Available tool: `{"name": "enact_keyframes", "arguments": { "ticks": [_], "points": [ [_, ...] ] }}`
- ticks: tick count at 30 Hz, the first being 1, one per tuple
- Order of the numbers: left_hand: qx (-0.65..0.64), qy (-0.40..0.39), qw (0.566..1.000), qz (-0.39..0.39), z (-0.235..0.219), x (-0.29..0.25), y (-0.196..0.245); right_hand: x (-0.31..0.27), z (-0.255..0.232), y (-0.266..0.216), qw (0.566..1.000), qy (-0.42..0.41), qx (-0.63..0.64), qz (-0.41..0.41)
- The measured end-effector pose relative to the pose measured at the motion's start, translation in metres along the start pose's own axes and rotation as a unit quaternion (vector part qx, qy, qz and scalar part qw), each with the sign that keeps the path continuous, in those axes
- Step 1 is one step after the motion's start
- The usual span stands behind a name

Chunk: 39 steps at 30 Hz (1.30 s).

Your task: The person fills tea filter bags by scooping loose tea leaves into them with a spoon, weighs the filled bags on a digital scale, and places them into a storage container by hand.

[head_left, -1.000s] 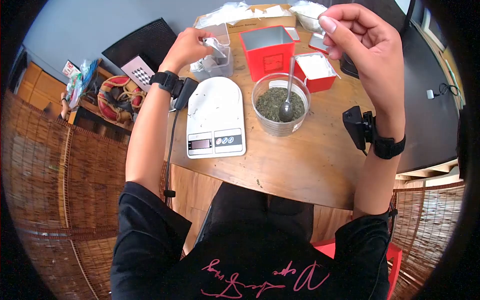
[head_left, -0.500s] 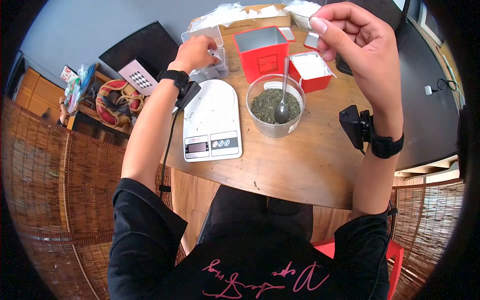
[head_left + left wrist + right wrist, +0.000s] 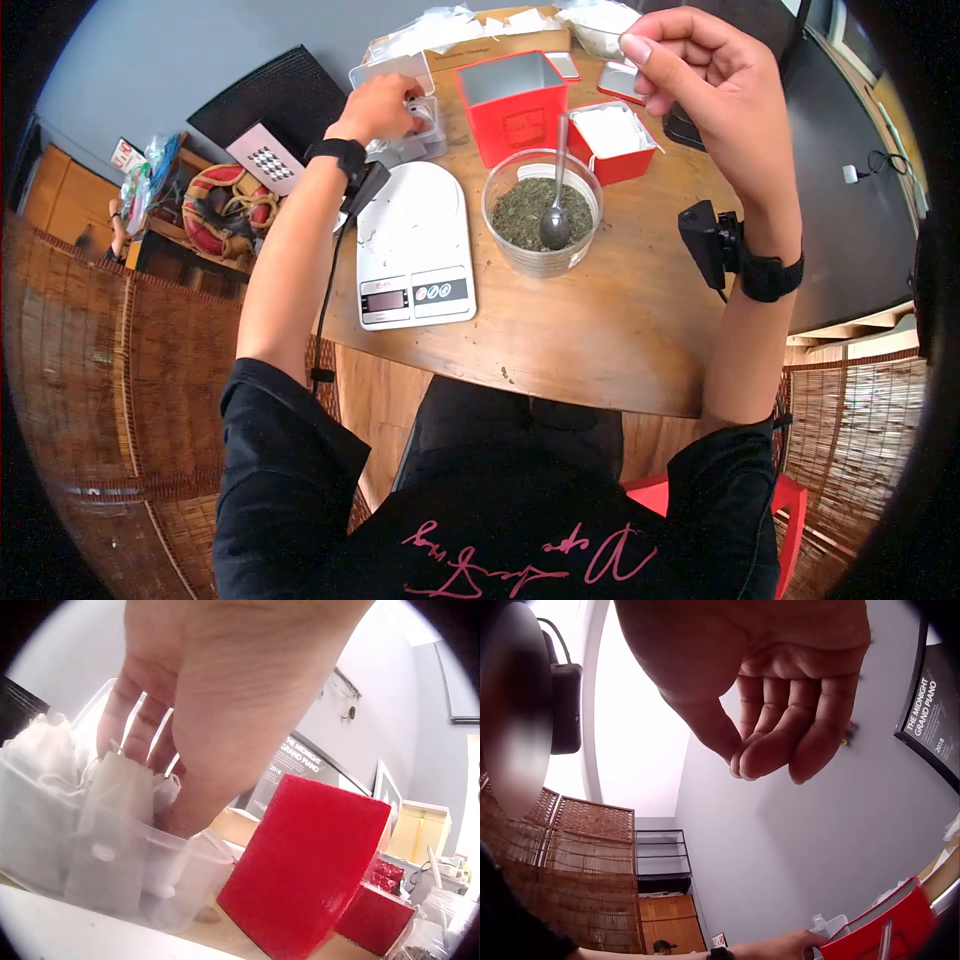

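My left hand (image 3: 378,108) reaches down into a clear plastic box (image 3: 187,885) full of white drawstring pouches. In the left wrist view its fingertips go behind the top of one upright pouch (image 3: 112,817), while the thumb dips inside the rim; I cannot tell whether they pinch it. Raised at the upper right, my right hand (image 3: 725,95) has thumb and fingertips together with nothing visible between them. Below and between the hands stands a clear tub (image 3: 525,258) of dried, dark green crumbled leaves, a metal spoon (image 3: 555,225) leaning in it.
A white kitchen scale (image 3: 412,225), sprinkled with leaf bits, lies left of the tub. Behind the tub stand a tall open red tin (image 3: 520,128) and a lower red one (image 3: 625,167) holding white material. A cardboard box (image 3: 495,48) and a glass bowl (image 3: 600,40) are at the back.
The left hand has sunk lower into the pouch box, where it earlier held a white piece higher up. My right hand stays raised in nearly the same pose. The head view has shifted slightly.
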<state>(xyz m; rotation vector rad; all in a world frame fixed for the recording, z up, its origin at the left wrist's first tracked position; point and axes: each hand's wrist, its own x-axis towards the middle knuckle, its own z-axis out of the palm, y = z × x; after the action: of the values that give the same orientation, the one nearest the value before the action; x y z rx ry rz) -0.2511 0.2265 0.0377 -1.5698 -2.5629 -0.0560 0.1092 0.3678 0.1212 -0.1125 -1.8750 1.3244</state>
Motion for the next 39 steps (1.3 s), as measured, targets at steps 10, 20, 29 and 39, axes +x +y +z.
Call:
{"name": "enact_keyframes", "arguments": {
  "ticks": [10, 20, 29, 39],
  "points": [
    [-0.032, -0.007, 0.999, 0.020, -0.009, -0.002, -0.003, 0.013, -0.042, 0.112, 0.899, -0.015, -0.431, 0.080],
    [-0.053, 0.004, 0.998, 0.032, -0.006, -0.005, -0.003, -0.005, -0.001, 0.138, 0.828, -0.058, -0.542, 0.132],
    [-0.042, 0.012, 0.998, 0.037, -0.004, -0.007, -0.001, -0.002, -0.001, 0.154, 0.813, -0.044, -0.566, 0.129],
    [-0.035, -0.010, 0.999, 0.035, -0.008, -0.010, 0.000, 0.002, -0.013, 0.158, 0.851, 0.018, -0.512, 0.110]
  ]
}}
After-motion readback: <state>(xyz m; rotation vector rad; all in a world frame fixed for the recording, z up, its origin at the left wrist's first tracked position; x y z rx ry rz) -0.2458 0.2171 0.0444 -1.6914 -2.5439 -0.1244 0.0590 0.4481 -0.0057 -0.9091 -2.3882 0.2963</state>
